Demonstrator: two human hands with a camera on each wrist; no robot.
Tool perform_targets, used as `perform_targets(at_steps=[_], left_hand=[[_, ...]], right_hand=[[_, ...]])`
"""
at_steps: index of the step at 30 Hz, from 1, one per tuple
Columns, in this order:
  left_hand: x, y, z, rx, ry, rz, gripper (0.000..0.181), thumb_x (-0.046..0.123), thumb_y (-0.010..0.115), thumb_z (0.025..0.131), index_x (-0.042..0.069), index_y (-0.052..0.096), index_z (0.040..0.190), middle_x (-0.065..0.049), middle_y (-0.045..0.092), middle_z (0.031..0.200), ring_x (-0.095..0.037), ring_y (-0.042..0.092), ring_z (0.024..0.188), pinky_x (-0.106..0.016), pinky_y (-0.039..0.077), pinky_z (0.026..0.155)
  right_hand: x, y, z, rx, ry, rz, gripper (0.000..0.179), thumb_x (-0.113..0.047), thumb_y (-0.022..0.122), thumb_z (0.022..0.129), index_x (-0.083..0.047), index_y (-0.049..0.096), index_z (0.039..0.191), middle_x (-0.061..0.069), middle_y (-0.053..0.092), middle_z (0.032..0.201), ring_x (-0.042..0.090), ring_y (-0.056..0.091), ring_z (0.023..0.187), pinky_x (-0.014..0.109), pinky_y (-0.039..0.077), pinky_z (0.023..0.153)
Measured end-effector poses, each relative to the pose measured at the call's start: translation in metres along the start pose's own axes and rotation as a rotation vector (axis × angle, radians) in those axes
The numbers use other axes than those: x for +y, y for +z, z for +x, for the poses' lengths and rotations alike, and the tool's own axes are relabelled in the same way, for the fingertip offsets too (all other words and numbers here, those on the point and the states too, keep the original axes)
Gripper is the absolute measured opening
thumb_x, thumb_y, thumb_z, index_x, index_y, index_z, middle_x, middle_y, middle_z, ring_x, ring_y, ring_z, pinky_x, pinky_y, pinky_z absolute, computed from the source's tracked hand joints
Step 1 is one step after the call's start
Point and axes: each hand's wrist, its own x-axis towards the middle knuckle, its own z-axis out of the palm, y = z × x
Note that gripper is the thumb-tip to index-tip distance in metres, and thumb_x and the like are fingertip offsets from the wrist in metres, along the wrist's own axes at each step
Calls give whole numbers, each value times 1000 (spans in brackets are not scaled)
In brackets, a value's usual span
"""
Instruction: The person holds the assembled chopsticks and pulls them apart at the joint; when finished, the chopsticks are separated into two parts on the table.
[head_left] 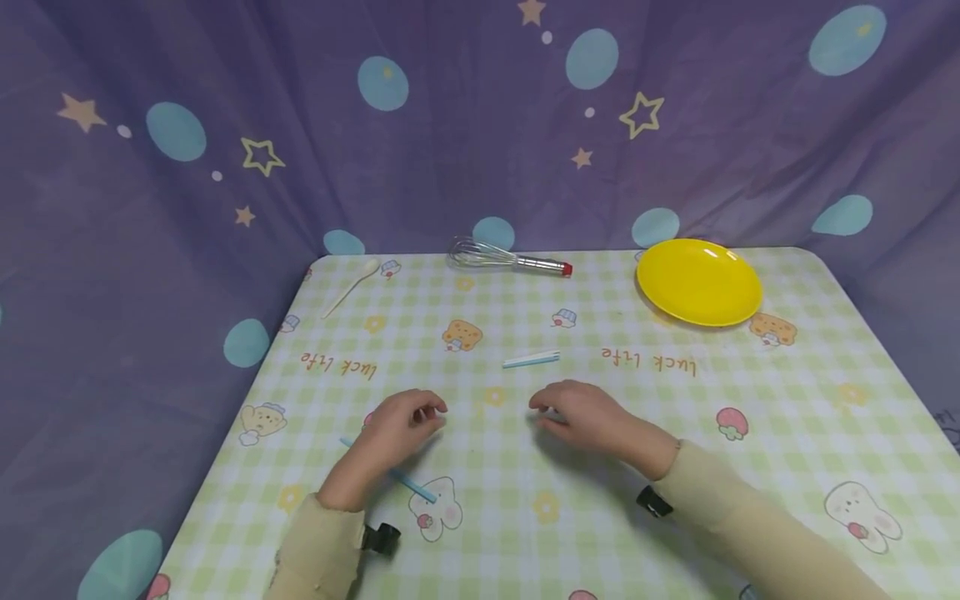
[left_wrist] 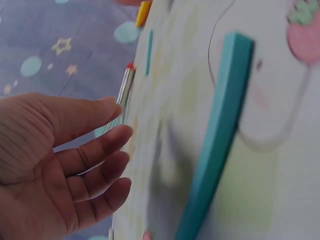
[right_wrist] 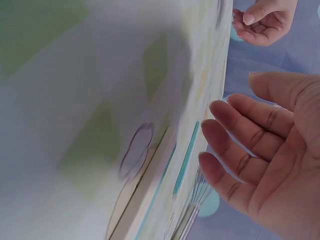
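Note:
My left hand [head_left: 401, 425] hovers over the left-centre of the table with loosely curled fingers and holds nothing. A slim blue stick [head_left: 412, 486] lies on the cloth beneath the left wrist, which hides its middle; in the left wrist view this teal stick [left_wrist: 215, 135] looks solid and slightly bent. Across from it, my right hand [head_left: 585, 417] is also above the cloth, fingers relaxed, nothing in its grasp. Just beyond the hands lies a short white-and-blue stick-like piece [head_left: 531, 360], nearest to the right fingertips and touched by neither hand.
Along the far edge are a wire whisk [head_left: 510, 258] with a red handle end and a yellow plate [head_left: 699, 283] at the right. A thin white spoon [head_left: 351, 287] lies far left. The tablecloth [head_left: 787, 433] is checked green and white; a purple curtain [head_left: 465, 125] hangs behind.

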Motion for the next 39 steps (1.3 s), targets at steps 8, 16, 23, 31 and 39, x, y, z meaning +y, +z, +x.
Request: perform_targets(at_steps=[8,16,23,31,39], left_hand=[[-17,-21,-31,19,-5,84,23,0,67,86,11,69,107,-3,63,105,-24,57,91,-42,46,80],[-25,-39,-55,-36,-104,255,43,5,81,72,9,64,112,-17,54,119,-37,50,106,-53,41,87],[-29,-38,-62,-83,-223,298,42,4,83,70,7,63,107,-17,51,115,-37,48,106,-51,43,87],[-36,-33,-65,-10,-170,377,27,-6,77,74,12,61,88,-9,50,100,-30,46,92,-45,42,78],[-40,-31,-63,12,-143,427,26,-2,79,74,16,60,76,-6,47,90,-27,45,83,-42,41,71]], right_hand=[[-23,4,16,-107,-21,120,28,-16,66,93,-5,66,118,4,69,106,20,64,97,38,49,87],[-49,16,31,-236,-101,222,31,-19,67,93,-6,64,121,3,69,103,3,53,66,26,46,75],[-61,32,39,-301,-133,248,37,-24,69,92,-9,63,125,-2,68,105,-2,53,69,20,45,76],[-68,41,47,-340,-132,254,38,-24,70,91,-9,64,124,-3,67,103,0,53,77,20,44,81],[-78,54,54,-334,-119,214,28,-26,72,89,-12,68,112,-8,58,85,3,48,75,18,40,75]])
